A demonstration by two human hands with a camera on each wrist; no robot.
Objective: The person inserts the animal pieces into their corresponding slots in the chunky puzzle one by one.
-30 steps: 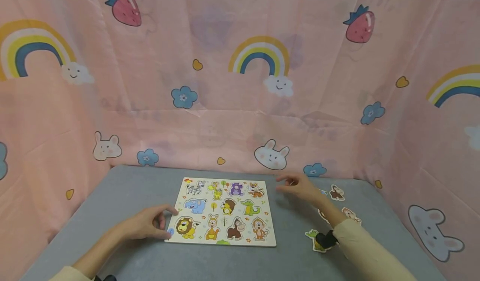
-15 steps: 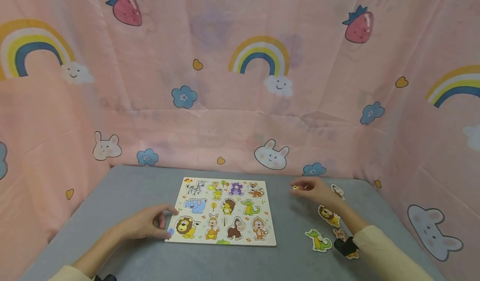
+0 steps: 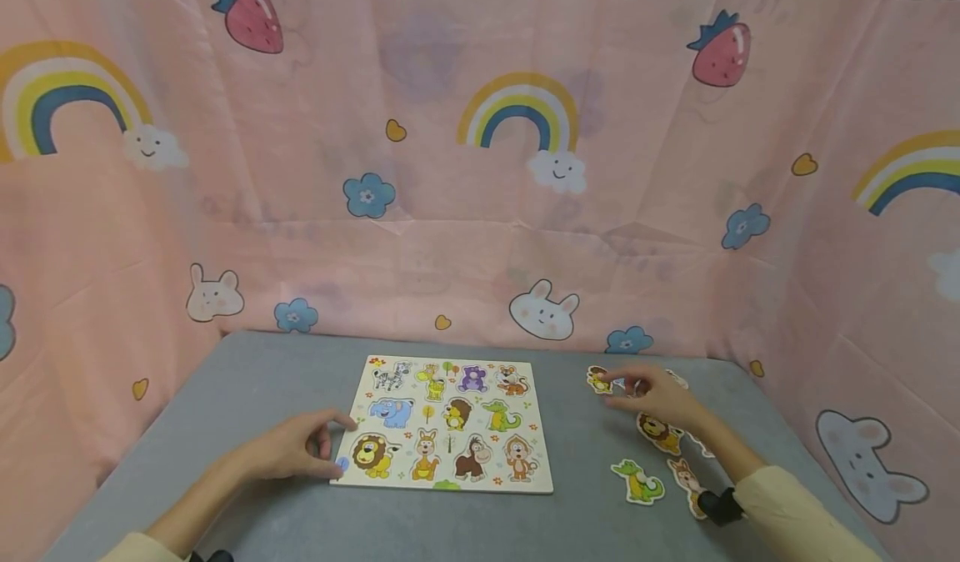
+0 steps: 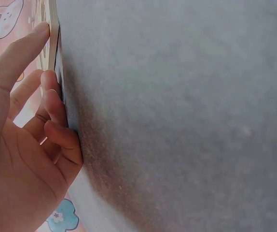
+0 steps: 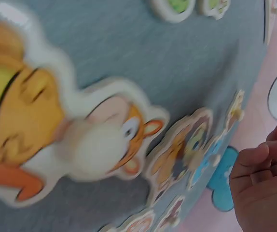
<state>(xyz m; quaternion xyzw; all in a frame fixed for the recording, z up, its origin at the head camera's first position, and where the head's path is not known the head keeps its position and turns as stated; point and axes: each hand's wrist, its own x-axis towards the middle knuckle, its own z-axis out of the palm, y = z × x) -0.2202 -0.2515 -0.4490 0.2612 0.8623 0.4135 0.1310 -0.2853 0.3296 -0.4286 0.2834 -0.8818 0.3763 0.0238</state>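
Observation:
A wooden animal puzzle board [image 3: 401, 485] lies on the grey table. At its left edge my left hand [image 3: 294, 447] rests, with thumb and index fingertip touching the edge; the left wrist view shows the thumb [image 4: 27, 46] against the board's side. My right hand [image 3: 656, 393] hovers over the loose pieces, its thumb and index finger apart. Just left of its fingertips lies a hedgehog piece [image 3: 597, 379], with a bit of a blue piece [image 5: 207, 162] beside it, mostly hidden in the head view. Nothing shows between the right fingers.
Right of the board lie a lion piece [image 3: 657, 434], a crocodile piece [image 3: 637, 482] and a kangaroo piece [image 3: 686, 479], partly covered by the black wrist camera [image 3: 722, 507]. Other pieces are half hidden under the right arm. A pink patterned curtain [image 3: 420, 270] surrounds the table.
My right hand has moved right and slightly toward me, away from the board, uncovering the hedgehog, lion and kangaroo pieces. My left hand and the board have stayed put.

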